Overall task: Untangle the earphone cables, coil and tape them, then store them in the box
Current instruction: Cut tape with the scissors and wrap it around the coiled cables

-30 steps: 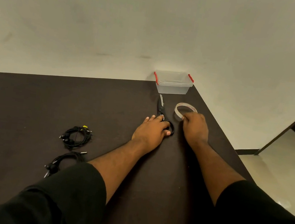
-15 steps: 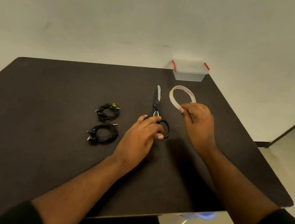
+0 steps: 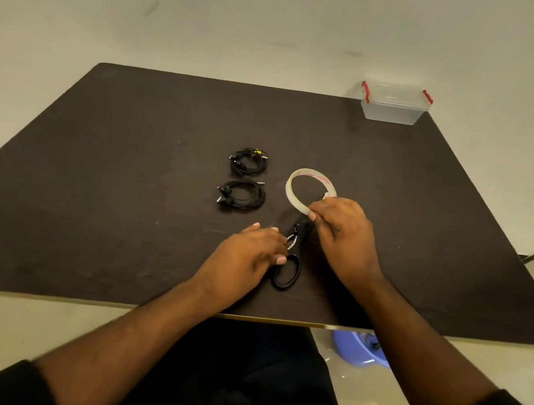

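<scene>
Dark table [image 3: 124,182] fills the scene. Clear box [image 3: 392,108] with red latches, lid on, at the far right corner. Right hand [image 3: 346,237] pinches the near edge of the tape roll [image 3: 294,192], centre-right. Left hand [image 3: 247,258], fingers curled over the black scissors [image 3: 288,270] at the handles, near centre. Two coiled black earphone bundles: far coil [image 3: 249,162], near coil [image 3: 242,195], just left of the tape.

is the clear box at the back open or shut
Shut: the clear plastic box with red clips has its lid seated flat across the top.
</scene>
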